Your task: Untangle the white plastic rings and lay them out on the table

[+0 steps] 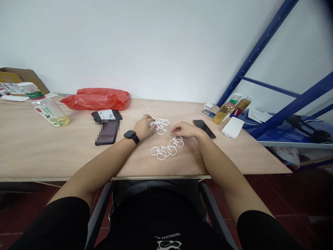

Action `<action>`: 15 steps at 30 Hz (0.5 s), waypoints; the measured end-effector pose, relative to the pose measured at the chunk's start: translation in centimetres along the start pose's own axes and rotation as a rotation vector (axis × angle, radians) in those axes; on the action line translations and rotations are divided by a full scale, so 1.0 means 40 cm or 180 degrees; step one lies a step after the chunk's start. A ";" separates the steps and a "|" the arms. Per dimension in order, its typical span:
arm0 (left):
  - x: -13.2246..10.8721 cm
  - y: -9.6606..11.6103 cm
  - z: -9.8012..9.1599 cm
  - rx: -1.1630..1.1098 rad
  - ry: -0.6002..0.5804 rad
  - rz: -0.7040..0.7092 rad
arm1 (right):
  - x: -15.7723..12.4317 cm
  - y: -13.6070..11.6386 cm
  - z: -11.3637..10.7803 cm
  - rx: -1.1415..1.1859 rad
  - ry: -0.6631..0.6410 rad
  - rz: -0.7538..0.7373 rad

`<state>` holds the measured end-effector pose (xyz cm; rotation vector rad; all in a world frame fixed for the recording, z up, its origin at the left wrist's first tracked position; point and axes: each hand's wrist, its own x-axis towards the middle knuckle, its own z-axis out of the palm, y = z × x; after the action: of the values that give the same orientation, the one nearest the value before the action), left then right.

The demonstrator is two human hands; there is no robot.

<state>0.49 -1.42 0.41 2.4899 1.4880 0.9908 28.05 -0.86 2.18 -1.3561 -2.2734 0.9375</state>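
My left grip point(144, 127) is at the heap of white rings point(157, 124) on the counter point(78, 156), its fingertips against the near-left side; I cannot tell whether they are closed on one ring, several or none. My right grip point(186, 129) hangs just right of the heap with finger and thumb close together, and I cannot make out anything pinched between them.

The heap is my main worry: its rings overlap and their small tabs look ready to catch, so lifting one could drag out its neighbours or leave me with two. The row of white rings point(168, 148) lies nearer me, just below my right grip, its rings overlapping too. A low sweep of that grip could push them out of line, and a careless pull towards me could carry some to the counter's front edge.

My right wrist is right beside the dark phone point(204, 128), so swinging that arm outward could knock it askew.
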 end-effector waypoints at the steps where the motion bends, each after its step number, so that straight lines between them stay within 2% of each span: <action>1: -0.001 -0.001 0.004 -0.0019 -0.0043 0.0043 | -0.002 0.006 -0.005 -0.0004 -0.0045 0.0071; 4: -0.004 0.004 0.012 -0.0099 -0.0124 0.0222 | -0.007 0.011 -0.016 0.0115 -0.0168 0.0214; 8: -0.007 0.014 0.009 -0.0202 -0.0164 0.0384 | -0.009 0.015 -0.026 0.0278 -0.0531 0.0278; 10: -0.008 0.019 0.006 -0.0229 -0.0257 0.0460 | -0.007 0.018 -0.023 0.0182 -0.0534 0.0287; 12: -0.009 0.025 0.003 -0.0261 -0.0376 0.0516 | -0.003 0.017 -0.012 -0.0047 -0.0278 0.0184; 15: -0.009 0.036 0.001 -0.0351 -0.0510 0.0550 | 0.007 -0.006 0.022 -0.0299 0.0542 -0.0259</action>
<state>1.49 -2.47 0.73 2.5826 1.1580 0.8472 27.26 -1.02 1.68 -1.3163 -2.2482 0.6701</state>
